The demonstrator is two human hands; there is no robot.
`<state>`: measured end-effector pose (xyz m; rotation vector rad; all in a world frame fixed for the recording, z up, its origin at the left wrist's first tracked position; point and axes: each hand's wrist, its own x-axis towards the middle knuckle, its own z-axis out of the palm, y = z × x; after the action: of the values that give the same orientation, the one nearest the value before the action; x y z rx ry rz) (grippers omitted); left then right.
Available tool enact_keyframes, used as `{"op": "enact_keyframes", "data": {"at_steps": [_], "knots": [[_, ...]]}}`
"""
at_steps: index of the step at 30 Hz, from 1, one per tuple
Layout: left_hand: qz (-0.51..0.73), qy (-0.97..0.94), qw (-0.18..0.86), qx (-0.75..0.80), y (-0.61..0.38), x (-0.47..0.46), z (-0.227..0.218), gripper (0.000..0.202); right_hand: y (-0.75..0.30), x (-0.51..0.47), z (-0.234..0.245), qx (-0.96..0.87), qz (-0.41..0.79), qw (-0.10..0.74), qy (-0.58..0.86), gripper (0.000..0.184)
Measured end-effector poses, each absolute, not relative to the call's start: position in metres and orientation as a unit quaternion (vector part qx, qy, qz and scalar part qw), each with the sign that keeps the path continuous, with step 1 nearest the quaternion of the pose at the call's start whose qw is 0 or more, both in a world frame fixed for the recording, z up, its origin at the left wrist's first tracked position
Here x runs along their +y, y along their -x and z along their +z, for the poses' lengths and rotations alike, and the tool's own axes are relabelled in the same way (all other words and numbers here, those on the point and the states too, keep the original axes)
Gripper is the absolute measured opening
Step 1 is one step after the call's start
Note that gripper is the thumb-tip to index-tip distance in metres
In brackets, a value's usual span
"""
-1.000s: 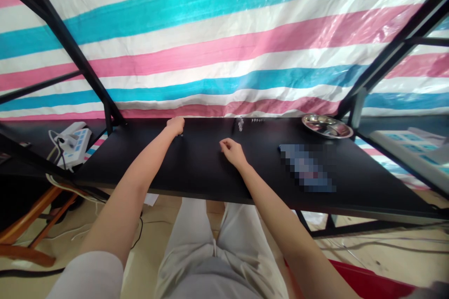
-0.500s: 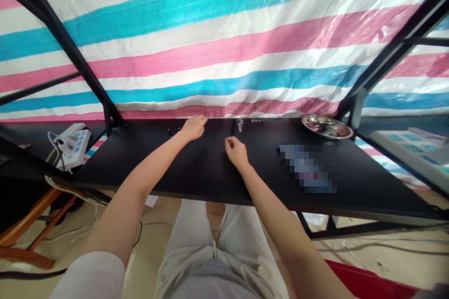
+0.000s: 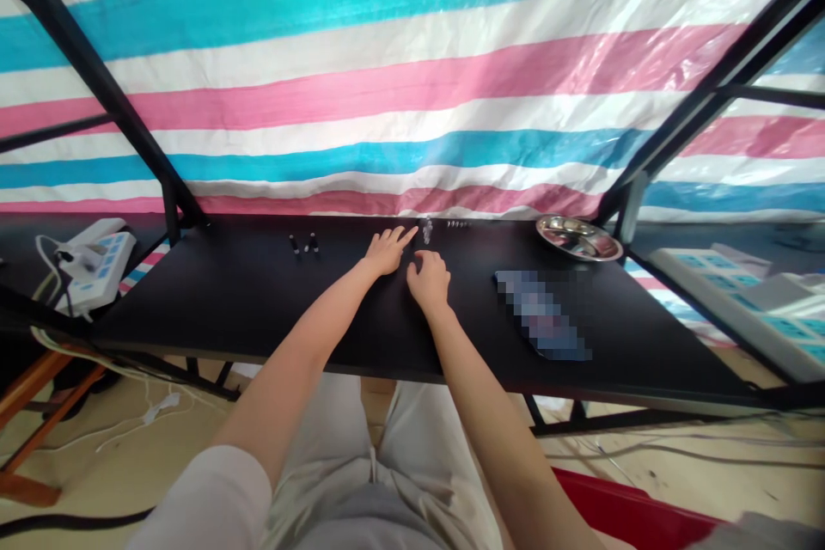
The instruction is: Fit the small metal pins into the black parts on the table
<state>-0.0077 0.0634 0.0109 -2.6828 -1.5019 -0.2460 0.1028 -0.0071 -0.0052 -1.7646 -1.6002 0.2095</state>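
My left hand (image 3: 387,251) is over the far middle of the black table (image 3: 245,309), its fingers spread and the index finger stretched toward a small dark piece (image 3: 416,235). Close beside it, my right hand (image 3: 430,279) hovers low or rests with half-curled fingers; a gap shows between thumb and index finger, and I make out nothing in it. Beyond the hands lies a little group of clear pieces (image 3: 427,230). A row of small shiny pieces (image 3: 459,224) runs to its right. Several small black cylinders with pale ends (image 3: 312,243) are left of my hands.
A round steel plate (image 3: 580,239) sits at the back right. Nearer is a flat blurred-out object (image 3: 542,315), bluish. Black metal frame bars rise at both sides, with a striped plastic sheet (image 3: 387,112) behind. Power strips (image 3: 96,262) with cables lie beyond the left bars.
My left hand has moved right, from near the black cylinders to beside my right hand, and its fingers have spread. The right hand's pinch has loosened. The view has shifted slightly.
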Motion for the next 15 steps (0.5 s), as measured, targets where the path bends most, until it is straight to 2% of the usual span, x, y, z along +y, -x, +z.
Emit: {"op": "enact_keyframes", "data": {"at_steps": [6,11,15], "knots": [[-0.086,0.869,0.057,-0.485,-0.001,0.065,0.015,0.053,-0.103,-0.006,-0.004,-0.622,0.098,0.368,0.684,0.029],[-0.126,0.858,0.089,-0.489,-0.002,0.064,0.007,0.028,-0.102,-0.007,-0.005,-0.621,0.106,0.36,0.688,0.031],[-0.161,0.834,0.065,-0.523,0.005,0.064,0.0,0.021,-0.103,-0.007,-0.004,-0.615,0.105,0.343,0.702,0.033]]}}
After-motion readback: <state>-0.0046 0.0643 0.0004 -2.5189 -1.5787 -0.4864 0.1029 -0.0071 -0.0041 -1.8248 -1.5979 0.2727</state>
